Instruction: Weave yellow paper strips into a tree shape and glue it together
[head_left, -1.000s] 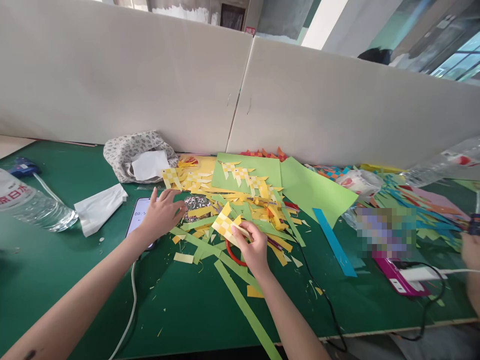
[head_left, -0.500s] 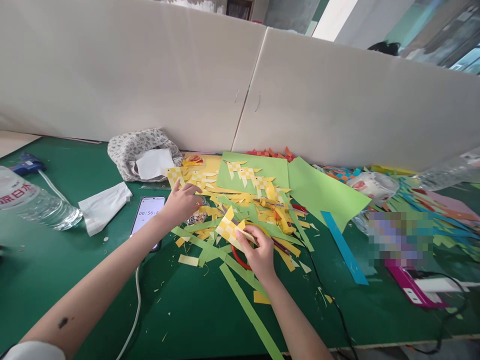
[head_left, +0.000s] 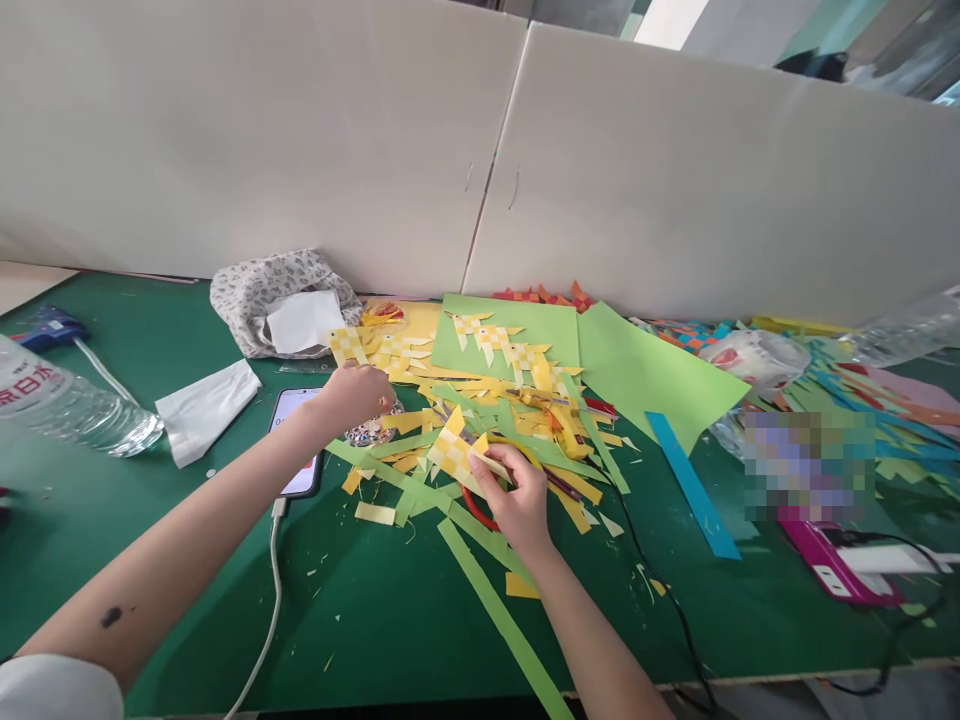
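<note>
My right hand (head_left: 519, 497) pinches a woven paper fish (head_left: 452, 450) in a yellow and cream check, with pointed fins. My left hand (head_left: 357, 402) is over a small clear bag of beads (head_left: 373, 432), fingers curled down. Its fingertips are hidden, so I cannot tell what they grip. Behind it lies a woven yellow fish (head_left: 346, 345). More such fish (head_left: 491, 340) lie on a green paper sheet (head_left: 551, 325). Under and around my right hand are yellow and green paper strips (head_left: 412, 490), and a red scissors handle (head_left: 480, 508) shows beside its fingers.
A charging phone (head_left: 296, 440) lies under my left forearm. Left are a water bottle (head_left: 82, 405), white tissue (head_left: 208, 408) and a blue glue gun (head_left: 54, 330). A patterned cloth pouch (head_left: 247, 290) stands behind. Right are a blue strip (head_left: 691, 485) and a magenta power strip (head_left: 832, 570). A pale partition (head_left: 337, 150) backs the table.
My left hand has come down from above the yellow fish to the bead bag, its spread fingers curling. My right hand still holds the woven fish. The view has tilted down slightly.
</note>
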